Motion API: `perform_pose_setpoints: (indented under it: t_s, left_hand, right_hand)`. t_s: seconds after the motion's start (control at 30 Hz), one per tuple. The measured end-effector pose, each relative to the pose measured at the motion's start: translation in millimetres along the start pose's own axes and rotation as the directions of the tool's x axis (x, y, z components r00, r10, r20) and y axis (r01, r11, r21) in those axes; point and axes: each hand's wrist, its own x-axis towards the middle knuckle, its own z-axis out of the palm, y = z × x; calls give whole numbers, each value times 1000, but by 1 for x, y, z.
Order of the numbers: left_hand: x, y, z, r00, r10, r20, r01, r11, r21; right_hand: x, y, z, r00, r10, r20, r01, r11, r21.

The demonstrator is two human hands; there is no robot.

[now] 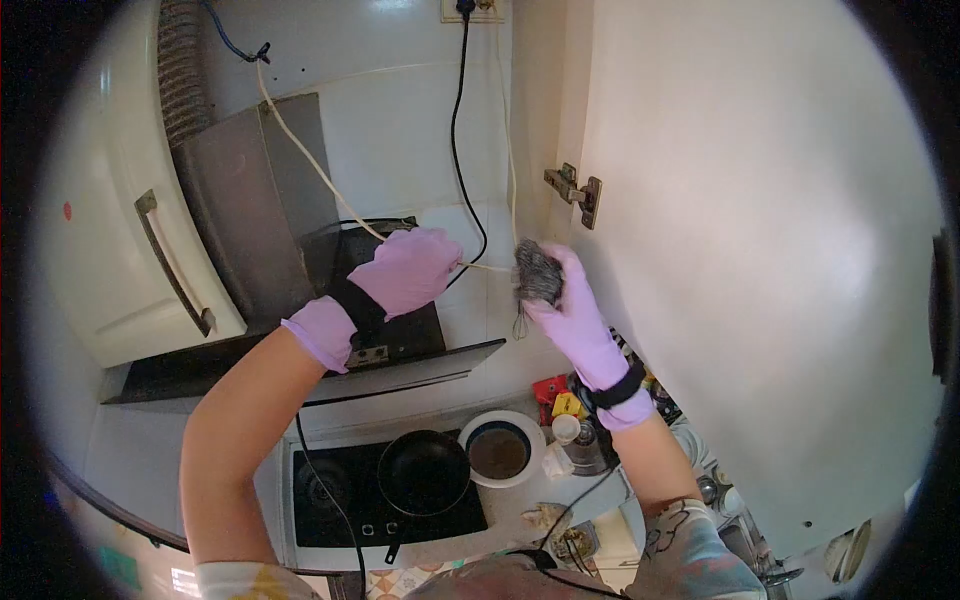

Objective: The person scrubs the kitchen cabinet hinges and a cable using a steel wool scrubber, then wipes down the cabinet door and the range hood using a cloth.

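Observation:
My left hand (408, 272), in a pink-purple glove with a black wristband, is closed around a thin white cord (318, 168) above the range hood. The cord comes down from the upper left and leaves the fist toward my right hand. In my right hand (575, 305), gloved the same way, a grey steel wool scourer (538, 272) is gripped, with loose strands hanging below it. The cord reaches the scourer's edge; whether it passes inside is hidden. A black cable (458, 130) hangs from the wall socket (480, 10) behind, between my hands.
Below are the dark range hood (390, 325), a gas stove (325, 500) with a black frying pan (424, 472), and a white basin (535, 430) of brown liquid. At right stands an open cabinet door (760, 250); a closed cabinet (120, 220) is at left. Jars and packets crowd the counter.

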Motion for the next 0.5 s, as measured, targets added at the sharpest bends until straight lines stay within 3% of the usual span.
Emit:
perform_pose_setpoints:
  t_s: [0.03, 0.07, 0.17, 0.3, 0.37, 0.5]
  left_hand:
    - [2, 1, 0, 1000, 8, -10, -8, 1000, 24]
    - [2, 1, 0, 1000, 18, -19, -18, 999, 48]
    - [4, 1, -3, 999, 20, -34, -20, 1000, -1]
    - [2, 4, -7, 997, 60, -58, -64, 996, -70]
    - [5, 5, -13, 998, 21, 58, -20, 1000, -21]
    - [9, 21, -29, 980, -63, 186, 77, 995, -70]
  right_hand:
    - [9, -16, 1, 997, -69, 39, 79, 922, -380]
    - [16, -26, 4, 988, -117, 99, 153, 699, -699]
    - [29, -8, 20, 988, -62, 144, 152, 613, -775]
    - [34, -14, 28, 975, 55, 213, 136, 607, -783]
    - [40, 0, 31, 968, -111, 224, 242, 642, -727]
    - [44, -3, 34, 977, -42, 208, 189, 620, -762]
